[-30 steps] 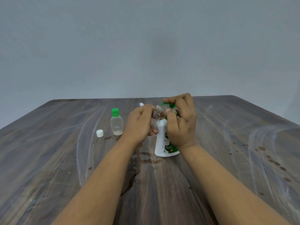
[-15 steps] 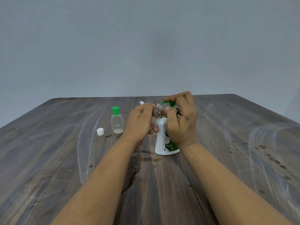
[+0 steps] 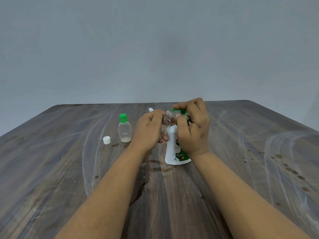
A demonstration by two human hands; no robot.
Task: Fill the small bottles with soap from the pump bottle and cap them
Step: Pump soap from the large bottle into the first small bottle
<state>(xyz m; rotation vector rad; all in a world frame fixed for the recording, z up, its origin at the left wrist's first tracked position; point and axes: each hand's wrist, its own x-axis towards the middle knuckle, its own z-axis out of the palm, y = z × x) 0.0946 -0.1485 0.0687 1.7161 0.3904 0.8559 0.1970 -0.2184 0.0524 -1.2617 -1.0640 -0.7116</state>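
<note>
Head view: little has changed since the earlier frame. The white pump bottle (image 3: 173,149) stands mid-table (image 3: 51,169). The right hand (image 3: 193,128) stays curled over its green pump head. The left hand (image 3: 150,131) still grips the uncapped clear bottle (image 3: 166,120), tilted with its mouth just beside the spout. Left of the pump bottle stand the green-capped bottle (image 3: 124,129) and a white cap (image 3: 106,140), unmoved.

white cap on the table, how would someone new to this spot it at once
On the wooden table, look left of the hands to the standing small bottle with a green lid. The white cap lies loose on the wood just left of its base. It is the only white piece lying there by itself, on no bottle.
</note>
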